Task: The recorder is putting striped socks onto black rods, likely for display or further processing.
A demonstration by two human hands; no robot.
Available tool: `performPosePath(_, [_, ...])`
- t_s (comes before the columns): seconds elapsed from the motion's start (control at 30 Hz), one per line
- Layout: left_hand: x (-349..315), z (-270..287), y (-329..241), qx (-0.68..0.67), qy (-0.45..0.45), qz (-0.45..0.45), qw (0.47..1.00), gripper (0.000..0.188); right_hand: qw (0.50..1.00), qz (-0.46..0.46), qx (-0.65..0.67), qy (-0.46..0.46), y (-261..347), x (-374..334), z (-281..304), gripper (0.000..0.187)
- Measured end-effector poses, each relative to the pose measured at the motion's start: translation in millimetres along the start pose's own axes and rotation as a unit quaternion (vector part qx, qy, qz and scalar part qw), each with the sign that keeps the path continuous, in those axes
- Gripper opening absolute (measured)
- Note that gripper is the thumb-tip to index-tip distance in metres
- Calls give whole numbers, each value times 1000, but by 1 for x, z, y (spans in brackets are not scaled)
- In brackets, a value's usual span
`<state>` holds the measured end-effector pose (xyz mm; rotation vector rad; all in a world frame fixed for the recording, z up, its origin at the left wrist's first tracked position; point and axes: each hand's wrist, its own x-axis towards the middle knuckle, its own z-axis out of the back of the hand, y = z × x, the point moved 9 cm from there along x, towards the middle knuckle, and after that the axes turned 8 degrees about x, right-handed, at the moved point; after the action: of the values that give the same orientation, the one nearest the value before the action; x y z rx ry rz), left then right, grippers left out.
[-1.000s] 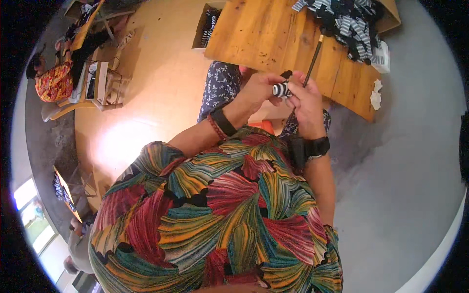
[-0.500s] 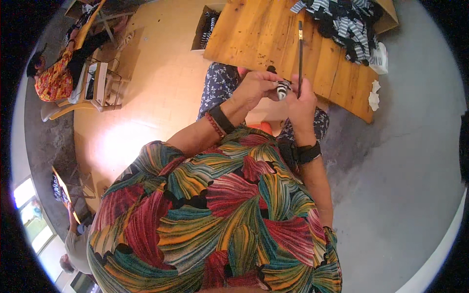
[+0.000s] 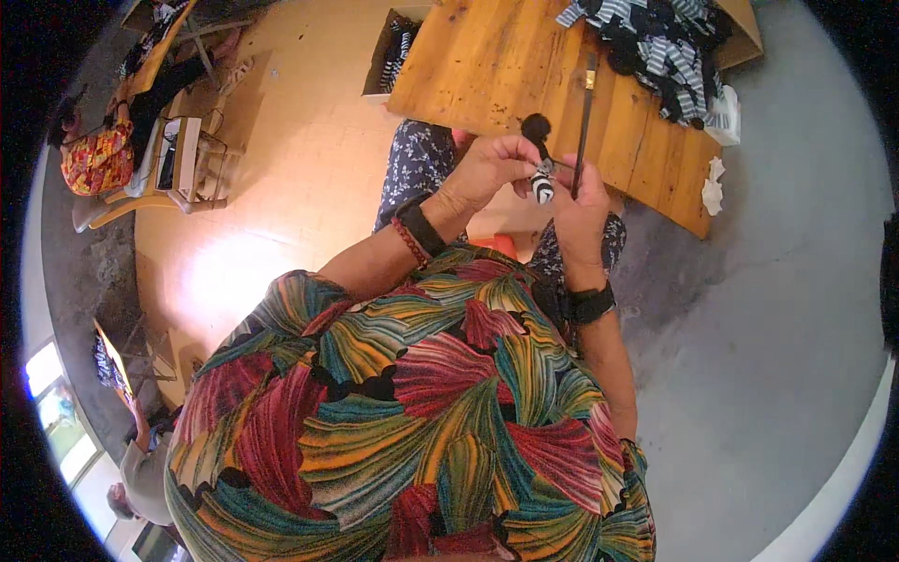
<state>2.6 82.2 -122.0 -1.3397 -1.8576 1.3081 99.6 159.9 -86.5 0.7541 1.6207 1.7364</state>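
Both my hands meet over my lap at the table's near edge. Between them is a small black-and-white striped fabric piece (image 3: 542,190), with a black fluffy ball (image 3: 536,127) at its far end. My left hand (image 3: 489,175) pinches the piece from the left between thumb and fingers. From the other side, my right hand (image 3: 582,208) grips a slim dark stick (image 3: 582,131) with a gold band near its far end, like a paintbrush. The stick points up and away over the table. The right fingertips also meet the striped piece; their exact grip on it is hidden.
The wooden table (image 3: 487,70) carries a pile of striped and black fabric pieces (image 3: 665,51) at its far right. White crumpled paper (image 3: 714,187) lies at its right edge, near a white packet (image 3: 727,117). An open box (image 3: 379,70) stands left of the table. Other people work at far left.
The black fluffy ball now shows more fully beyond my fingers. The stick's far end has tilted right and dropped a little nearer. My hands have shifted only slightly.
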Motion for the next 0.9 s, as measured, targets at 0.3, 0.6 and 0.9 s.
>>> performPosePath(0.3, [-5,-3,25,-77,-61,34,995,7,988,-119,101,13,-16,-4,-7,30])
performPosePath(0.6, [2,10,24,-67,-75,39,994,6,971,-126,196,53,-14,0,-14,30])
performPosePath(0.9, [-3,10,57,-232,-123,142,954,7,997,2,-54,54,-14,3,-16,29])
